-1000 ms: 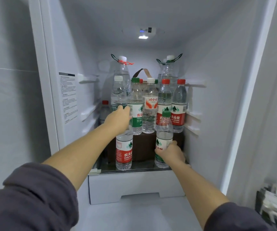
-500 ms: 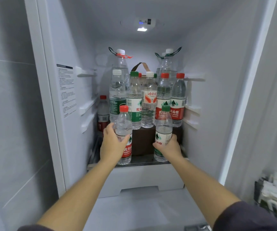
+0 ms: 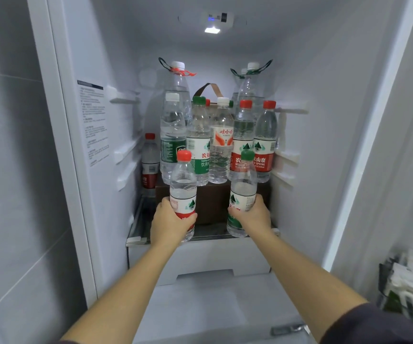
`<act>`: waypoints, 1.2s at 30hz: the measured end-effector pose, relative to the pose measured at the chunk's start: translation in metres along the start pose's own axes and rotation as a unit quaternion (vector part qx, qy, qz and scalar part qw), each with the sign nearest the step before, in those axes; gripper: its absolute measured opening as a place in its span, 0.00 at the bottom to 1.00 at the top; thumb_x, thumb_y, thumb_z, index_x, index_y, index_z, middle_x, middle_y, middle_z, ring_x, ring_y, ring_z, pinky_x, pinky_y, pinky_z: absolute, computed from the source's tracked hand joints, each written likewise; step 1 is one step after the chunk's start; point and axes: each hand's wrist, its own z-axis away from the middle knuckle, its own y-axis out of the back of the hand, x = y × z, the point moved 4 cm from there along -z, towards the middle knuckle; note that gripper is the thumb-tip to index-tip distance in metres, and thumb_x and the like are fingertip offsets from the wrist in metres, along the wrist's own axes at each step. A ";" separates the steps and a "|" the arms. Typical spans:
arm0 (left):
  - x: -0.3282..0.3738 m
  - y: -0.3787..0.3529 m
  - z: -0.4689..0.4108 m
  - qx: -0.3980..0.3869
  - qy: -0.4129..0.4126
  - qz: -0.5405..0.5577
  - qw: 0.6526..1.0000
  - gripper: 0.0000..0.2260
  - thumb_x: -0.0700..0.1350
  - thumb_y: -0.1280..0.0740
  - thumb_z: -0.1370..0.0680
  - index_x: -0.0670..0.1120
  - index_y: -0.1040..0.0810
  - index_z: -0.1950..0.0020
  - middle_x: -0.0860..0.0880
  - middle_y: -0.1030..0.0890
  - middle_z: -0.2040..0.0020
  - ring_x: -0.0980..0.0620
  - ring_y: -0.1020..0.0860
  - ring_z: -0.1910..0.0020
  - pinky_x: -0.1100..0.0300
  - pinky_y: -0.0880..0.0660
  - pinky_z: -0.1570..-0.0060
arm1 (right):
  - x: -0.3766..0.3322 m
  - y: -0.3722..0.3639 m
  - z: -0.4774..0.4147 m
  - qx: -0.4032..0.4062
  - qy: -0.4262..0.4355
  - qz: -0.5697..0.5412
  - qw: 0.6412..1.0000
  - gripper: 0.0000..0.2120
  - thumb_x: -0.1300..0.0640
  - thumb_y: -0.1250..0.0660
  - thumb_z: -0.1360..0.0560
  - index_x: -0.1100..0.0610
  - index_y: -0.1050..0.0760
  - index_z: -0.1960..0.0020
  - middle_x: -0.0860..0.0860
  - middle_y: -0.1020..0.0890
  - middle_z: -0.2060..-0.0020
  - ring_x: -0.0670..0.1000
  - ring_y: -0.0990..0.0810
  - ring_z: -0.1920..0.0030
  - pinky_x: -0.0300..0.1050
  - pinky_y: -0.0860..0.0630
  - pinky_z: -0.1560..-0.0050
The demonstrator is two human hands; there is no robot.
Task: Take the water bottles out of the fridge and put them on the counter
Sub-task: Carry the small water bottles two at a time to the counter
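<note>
Toward the middle left of the frame, one small red-capped bottle (image 3: 149,165) stands alone by the fridge wall (image 3: 96,170). Right of it, in the lower centre, the left hand (image 3: 170,224) is wrapped round a red-capped bottle (image 3: 183,187) at the front edge of the glass shelf (image 3: 138,234). Behind, a row of five bottles (image 3: 221,145) stands on a brown box (image 3: 212,202), with two large handled bottles (image 3: 176,83) at the back and a few caps peeking between. Further right, the right hand (image 3: 252,217) grips a green-capped bottle (image 3: 242,189). The task looks barely begun: two bottles are in hand but inside the fridge, at least eight remain, and no counter is in view.
</note>
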 end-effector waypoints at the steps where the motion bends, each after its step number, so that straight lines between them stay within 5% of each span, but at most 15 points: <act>1: 0.000 0.002 0.005 -0.002 -0.011 0.008 1.000 0.28 0.55 0.23 0.35 0.47 0.29 0.41 0.48 0.23 0.45 0.47 0.22 0.47 0.51 0.22 0.52 | -0.001 0.002 0.006 0.002 0.006 -0.010 1.000 0.29 0.52 0.22 0.32 0.55 0.31 0.37 0.53 0.20 0.43 0.55 0.21 0.44 0.50 0.23 0.46; 7: -0.004 0.017 0.044 -0.016 -0.052 0.042 0.998 0.26 0.54 0.22 0.37 0.52 0.27 0.44 0.52 0.21 0.48 0.52 0.22 0.53 0.56 0.25 0.56 | 0.004 0.011 0.052 -0.003 0.037 -0.083 0.996 0.27 0.55 0.20 0.35 0.51 0.30 0.42 0.48 0.19 0.49 0.50 0.20 0.48 0.48 0.21 0.47; 14: -0.044 0.011 0.091 -0.069 0.010 0.073 0.995 0.21 0.59 0.24 0.37 0.56 0.27 0.49 0.55 0.19 0.53 0.54 0.20 0.55 0.52 0.20 0.54 | 0.051 0.001 0.107 -0.062 0.010 -0.063 0.996 0.25 0.54 0.20 0.35 0.47 0.29 0.44 0.43 0.19 0.52 0.46 0.19 0.51 0.44 0.21 0.49; 19: -0.064 0.003 0.120 -0.073 0.039 0.051 0.995 0.16 0.53 0.24 0.34 0.53 0.29 0.56 0.51 0.19 0.62 0.53 0.20 0.65 0.54 0.22 0.66 | 0.080 -0.010 0.126 -0.076 -0.011 -0.038 0.996 0.23 0.55 0.20 0.35 0.49 0.30 0.48 0.40 0.20 0.56 0.41 0.20 0.54 0.40 0.22 0.55; 36: -0.110 -0.022 0.139 -0.072 0.067 0.070 0.993 0.20 0.51 0.22 0.37 0.53 0.28 0.51 0.52 0.22 0.54 0.54 0.21 0.57 0.56 0.23 0.61 | 0.120 -0.024 0.129 -0.080 -0.038 -0.035 0.995 0.25 0.56 0.20 0.34 0.49 0.30 0.44 0.41 0.20 0.53 0.44 0.20 0.52 0.38 0.24 0.54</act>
